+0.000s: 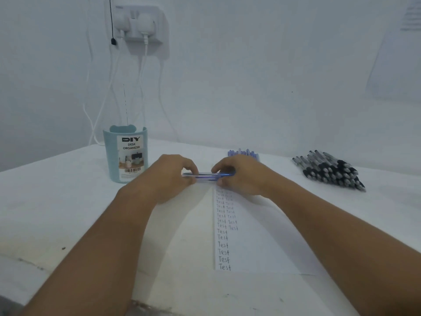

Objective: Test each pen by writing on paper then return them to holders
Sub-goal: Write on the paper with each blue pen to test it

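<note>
Hands meet over the far end of the paper (255, 236): left hand (168, 176) and right hand (241, 174) each pinch one end of a blue pen (206, 176), held level above the bench (57, 201). Fingers grasping the pen both sides.

Risk, as judged: if the cap is being pulled, it could slip free and roll off.

Count: one holder (126, 153), far left; one blue pile (245, 153), mostly hidden; one black pile (330, 171), far right, too many to count.

One holder (126, 156), two pen piles (330, 171).
</note>
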Demonstrator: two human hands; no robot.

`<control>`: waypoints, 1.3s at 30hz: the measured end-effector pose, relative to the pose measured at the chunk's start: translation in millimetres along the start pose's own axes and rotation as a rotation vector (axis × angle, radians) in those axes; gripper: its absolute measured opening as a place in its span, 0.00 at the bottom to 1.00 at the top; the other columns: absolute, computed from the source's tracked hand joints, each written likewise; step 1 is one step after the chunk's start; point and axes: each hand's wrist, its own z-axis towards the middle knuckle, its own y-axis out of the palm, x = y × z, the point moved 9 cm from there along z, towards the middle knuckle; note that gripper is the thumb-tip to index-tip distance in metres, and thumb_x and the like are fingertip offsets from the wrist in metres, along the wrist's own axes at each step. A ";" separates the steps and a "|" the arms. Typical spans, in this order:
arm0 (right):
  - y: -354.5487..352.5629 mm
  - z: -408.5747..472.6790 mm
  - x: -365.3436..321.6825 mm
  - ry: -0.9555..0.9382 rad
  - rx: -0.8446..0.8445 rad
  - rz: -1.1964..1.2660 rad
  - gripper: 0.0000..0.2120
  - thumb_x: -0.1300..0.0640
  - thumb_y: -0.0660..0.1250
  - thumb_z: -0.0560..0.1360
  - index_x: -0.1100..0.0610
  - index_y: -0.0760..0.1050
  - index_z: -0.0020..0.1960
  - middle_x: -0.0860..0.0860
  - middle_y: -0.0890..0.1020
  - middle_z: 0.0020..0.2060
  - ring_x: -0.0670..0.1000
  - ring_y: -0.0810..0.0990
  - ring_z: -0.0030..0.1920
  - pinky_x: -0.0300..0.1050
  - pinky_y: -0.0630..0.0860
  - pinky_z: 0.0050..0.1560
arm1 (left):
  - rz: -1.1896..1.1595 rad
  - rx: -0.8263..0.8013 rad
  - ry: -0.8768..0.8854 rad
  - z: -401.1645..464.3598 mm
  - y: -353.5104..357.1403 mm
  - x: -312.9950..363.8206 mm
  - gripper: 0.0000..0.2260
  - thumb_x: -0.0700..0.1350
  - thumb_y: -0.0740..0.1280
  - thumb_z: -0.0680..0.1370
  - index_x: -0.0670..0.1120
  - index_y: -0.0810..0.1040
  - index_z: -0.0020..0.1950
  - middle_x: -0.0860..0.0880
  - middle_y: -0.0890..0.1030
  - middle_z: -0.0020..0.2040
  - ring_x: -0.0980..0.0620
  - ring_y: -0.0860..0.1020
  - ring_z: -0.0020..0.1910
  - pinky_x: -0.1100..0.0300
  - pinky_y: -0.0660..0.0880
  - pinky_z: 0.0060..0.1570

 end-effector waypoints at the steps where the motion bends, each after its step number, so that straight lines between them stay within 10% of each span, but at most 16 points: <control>1: -1.1 -0.1 2.8 0.011 -0.008 0.033 0.16 0.57 0.69 0.77 0.52 0.77 0.65 0.46 0.80 0.57 0.43 0.75 0.52 0.19 0.65 0.42 | 0.011 -0.026 0.002 -1.1 4.4 -0.1 0.07 0.48 0.67 0.77 0.54 0.81 0.53 0.55 0.72 0.48 0.56 0.71 0.51 0.64 0.63 0.46; 9: -45.4 -12.4 42.7 0.176 0.231 0.589 0.07 0.65 0.72 0.73 0.62 0.79 0.50 0.55 0.83 0.37 0.48 0.76 0.32 0.40 0.74 0.36 | -0.023 -0.034 0.014 3.4 17.3 0.3 0.06 0.43 0.67 0.77 0.50 0.82 0.50 0.52 0.78 0.48 0.54 0.75 0.49 0.64 0.68 0.49; 21: -60.7 -77.5 100.8 0.352 0.486 1.360 0.07 0.58 0.62 0.82 0.62 0.71 0.50 0.58 0.77 0.40 0.58 0.84 0.36 0.50 0.82 0.38 | 0.116 0.031 0.047 12.3 21.7 12.2 0.05 0.48 0.65 0.78 0.53 0.78 0.52 0.51 0.77 0.53 0.49 0.72 0.55 0.51 0.68 0.59; 30: -46.0 -79.5 89.0 0.422 0.597 1.340 0.09 0.63 0.56 0.82 0.53 0.71 0.57 0.51 0.65 0.29 0.45 0.58 0.23 0.34 0.55 0.19 | 0.003 -0.046 0.212 3.3 32.9 41.1 0.03 0.53 0.70 0.74 0.60 0.82 0.45 0.58 0.77 0.52 0.57 0.71 0.54 0.51 0.65 0.61; 39: -41.6 -88.7 63.5 0.343 0.460 1.361 0.07 0.62 0.60 0.82 0.66 0.72 0.53 0.58 0.82 0.38 0.51 0.76 0.31 0.41 0.77 0.32 | 0.074 -0.088 0.304 -0.5 33.2 54.7 0.06 0.50 0.68 0.76 0.54 0.84 0.49 0.58 0.81 0.50 0.56 0.70 0.54 0.58 0.65 0.57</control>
